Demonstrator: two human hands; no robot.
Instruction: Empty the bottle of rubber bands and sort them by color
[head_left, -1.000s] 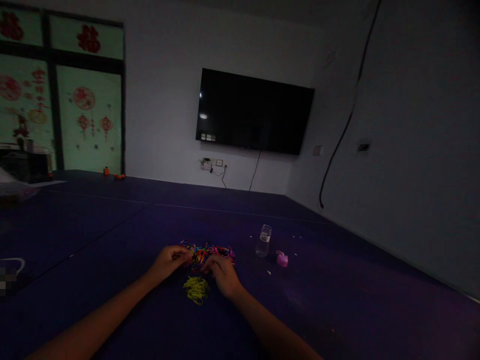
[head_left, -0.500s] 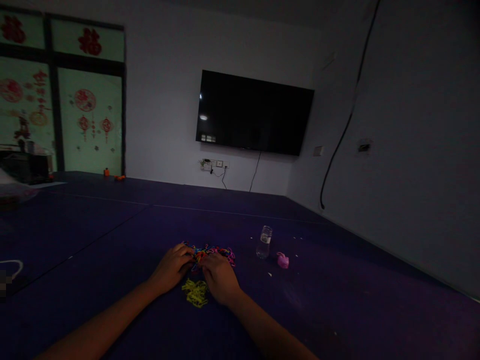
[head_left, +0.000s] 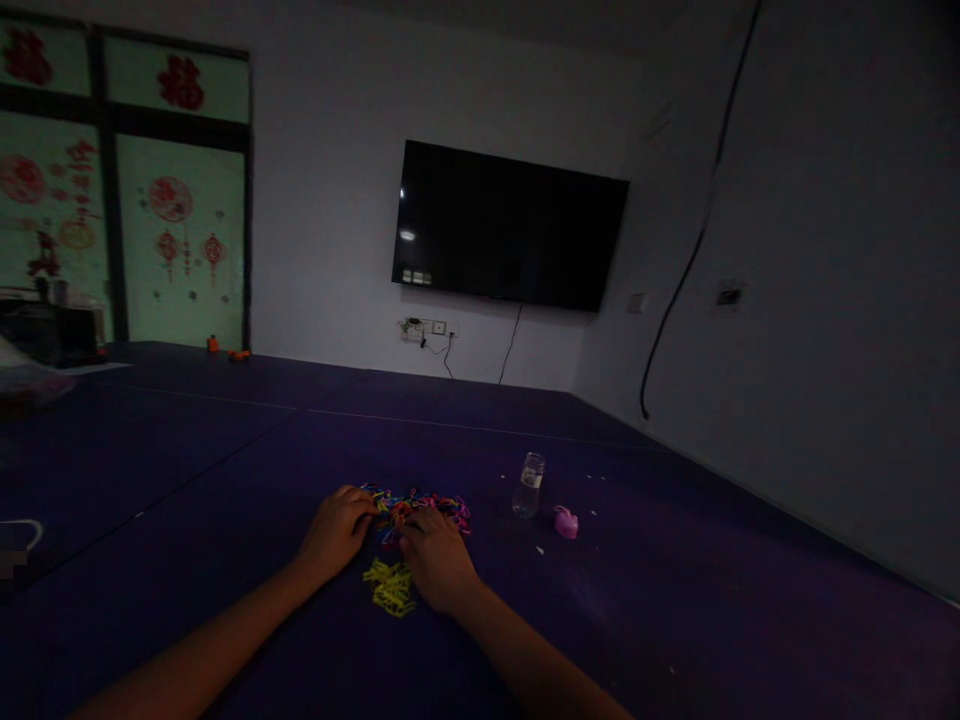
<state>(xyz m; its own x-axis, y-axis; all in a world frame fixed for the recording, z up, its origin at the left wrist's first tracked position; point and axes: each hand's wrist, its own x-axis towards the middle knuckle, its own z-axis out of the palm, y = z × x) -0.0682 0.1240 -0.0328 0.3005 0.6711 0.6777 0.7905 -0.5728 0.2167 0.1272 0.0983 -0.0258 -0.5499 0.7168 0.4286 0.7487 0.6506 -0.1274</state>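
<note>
A heap of mixed-colour small bands lies on the dark purple floor mat in front of me. A smaller pile of yellow bands sits just nearer, between my wrists. My left hand rests at the left edge of the mixed heap, fingers curled into it. My right hand lies on the near edge of the same heap, fingers bent and pressed down. What either hand pinches is too dim and small to make out.
A small clear bottle stands to the right of the heap, with a pink object beside it. A black TV hangs on the far wall. A cable runs down the right wall.
Both hands drew closer together and slightly nearer to me over the heap. The yellow pile stays in place.
</note>
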